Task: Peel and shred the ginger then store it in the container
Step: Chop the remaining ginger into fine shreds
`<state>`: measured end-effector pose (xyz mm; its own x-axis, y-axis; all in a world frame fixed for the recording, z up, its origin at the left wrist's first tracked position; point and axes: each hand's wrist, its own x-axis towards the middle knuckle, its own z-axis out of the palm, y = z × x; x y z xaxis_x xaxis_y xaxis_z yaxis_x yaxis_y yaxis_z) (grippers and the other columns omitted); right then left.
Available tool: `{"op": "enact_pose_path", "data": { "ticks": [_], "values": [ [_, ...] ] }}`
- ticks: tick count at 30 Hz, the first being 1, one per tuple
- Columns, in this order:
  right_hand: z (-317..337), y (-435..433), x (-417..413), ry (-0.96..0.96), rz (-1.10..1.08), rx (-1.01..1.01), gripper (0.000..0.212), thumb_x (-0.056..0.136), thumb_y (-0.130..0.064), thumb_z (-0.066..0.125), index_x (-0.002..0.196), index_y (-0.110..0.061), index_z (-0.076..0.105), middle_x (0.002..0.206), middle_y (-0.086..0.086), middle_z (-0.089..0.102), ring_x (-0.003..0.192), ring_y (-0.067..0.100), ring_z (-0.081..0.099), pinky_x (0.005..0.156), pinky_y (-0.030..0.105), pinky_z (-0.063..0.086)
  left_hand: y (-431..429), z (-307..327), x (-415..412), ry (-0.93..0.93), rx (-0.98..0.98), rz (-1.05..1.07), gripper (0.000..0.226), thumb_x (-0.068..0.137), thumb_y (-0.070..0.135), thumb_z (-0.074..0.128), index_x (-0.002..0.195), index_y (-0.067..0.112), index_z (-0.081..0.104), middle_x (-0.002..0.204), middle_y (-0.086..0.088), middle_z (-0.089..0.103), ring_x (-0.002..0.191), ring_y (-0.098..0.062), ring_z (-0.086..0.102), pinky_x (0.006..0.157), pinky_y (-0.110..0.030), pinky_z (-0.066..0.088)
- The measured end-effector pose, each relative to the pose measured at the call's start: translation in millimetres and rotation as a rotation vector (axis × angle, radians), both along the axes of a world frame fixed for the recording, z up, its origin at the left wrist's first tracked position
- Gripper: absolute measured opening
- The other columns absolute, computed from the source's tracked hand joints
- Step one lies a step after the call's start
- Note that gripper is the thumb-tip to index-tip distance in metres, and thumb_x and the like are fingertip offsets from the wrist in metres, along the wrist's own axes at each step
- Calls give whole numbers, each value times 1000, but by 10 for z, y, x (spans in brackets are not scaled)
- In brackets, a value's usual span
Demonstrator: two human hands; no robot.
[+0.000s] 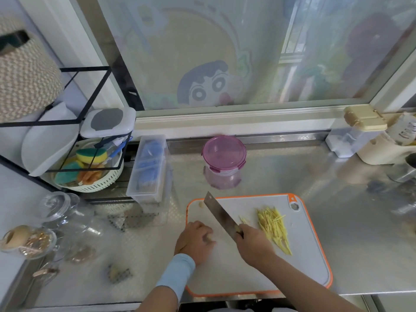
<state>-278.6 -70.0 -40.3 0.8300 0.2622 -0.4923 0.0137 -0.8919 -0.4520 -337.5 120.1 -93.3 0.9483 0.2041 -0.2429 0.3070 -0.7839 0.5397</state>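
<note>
A white cutting board (pixel 310 255) with an orange rim lies on the steel counter. A pile of yellow ginger shreds (pixel 273 226) lies on its right half. My right hand (pixel 253 244) grips the handle of a cleaver (pixel 219 213), whose blade slants up to the left over the board. My left hand (pixel 195 240) rests on the board's left side with its fingers curled over a small pale ginger piece (pixel 209 238). Another small ginger bit (pixel 201 204) lies at the board's far left corner. A clear round container with a pink lid (pixel 224 158) stands behind the board.
A clear box with blue items (pixel 149 167) and a rack with a sponge basket (pixel 90 172) stand at the left. Glass jars (pixel 60 212) sit at the front left. A scrap of peel (pixel 118 273) lies on the counter. A cream-lidded box (pixel 358 131) stands at the back right.
</note>
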Motion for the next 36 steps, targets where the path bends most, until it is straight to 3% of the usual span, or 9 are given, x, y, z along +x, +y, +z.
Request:
{"op": "enact_pose_path", "data": {
  "ticks": [9, 16, 19, 22, 26, 29, 31, 33, 36],
  "values": [
    [21, -288, 50, -42, -143, -121, 19, 99, -27, 38, 92, -21, 54, 84, 1, 61, 77, 25, 57, 63, 31, 45, -172, 66, -48, -27, -22, 139, 22, 96, 30, 51, 104, 31, 72, 105, 9, 69, 104, -15, 52, 85, -23, 41],
    [23, -183, -88, -72, -4, -98, 18, 101, -31, 38, 92, -22, 52, 81, 1, 61, 73, 24, 58, 55, 31, 40, -107, 71, -105, 54, 41, 376, 31, 88, 57, 53, 91, 33, 72, 94, 9, 66, 99, -19, 56, 80, -34, 51],
    [5, -124, -169, -61, 10, -78, 19, 101, -32, 38, 89, -23, 50, 79, 2, 60, 69, 23, 57, 52, 30, 38, -38, 51, -114, -48, 48, 292, 19, 94, 35, 53, 105, 32, 69, 108, 9, 62, 106, -17, 52, 86, -26, 43],
    [-13, -108, -204, -42, -13, -66, 19, 101, -31, 37, 86, -24, 47, 76, 2, 59, 65, 23, 56, 49, 29, 34, 33, -19, -147, -110, 36, 60, 30, 93, 13, 54, 109, 31, 71, 109, 10, 62, 106, -14, 52, 87, -19, 41],
    [0, -94, -217, -42, 50, -44, 18, 101, -30, 36, 86, -24, 44, 70, -1, 54, 58, 18, 49, 46, 29, 30, -63, -15, -159, -129, 62, -1, 23, 93, 17, 59, 106, 28, 74, 105, 8, 67, 104, -14, 54, 84, -17, 40],
    [-24, -66, -249, -52, 125, -39, 20, 101, -29, 35, 81, -27, 39, 65, -3, 49, 56, 19, 45, 47, 30, 33, -159, -51, -170, -157, 90, -12, 15, 80, 18, 75, 86, 32, 75, 85, 12, 69, 85, -16, 61, 63, -27, 53],
    [-61, -57, -269, -67, 158, -50, 18, 101, -29, 33, 90, -27, 47, 66, -3, 50, 61, 22, 50, 47, 30, 33, -190, -107, -168, -209, 114, -29, 13, 76, 20, 77, 80, 32, 74, 78, 13, 66, 78, -15, 60, 51, -26, 52],
    [-88, -56, -279, -94, 170, -57, 24, 102, -29, 32, 110, -28, 55, 71, -3, 56, 65, 23, 54, 49, 29, 36, -206, -117, -174, -282, 127, -58, 6, 79, 24, 70, 80, 29, 73, 82, 12, 66, 80, -14, 57, 49, -25, 51],
    [-100, -55, -329, -137, 225, -86, 30, 103, -28, 33, 126, -29, 53, 78, -1, 63, 70, 24, 58, 59, 31, 47, -205, -91, -157, -321, 126, -93, 14, 71, 17, 81, 80, 25, 75, 87, 7, 68, 85, -15, 59, 52, -23, 53]
  ]
}}
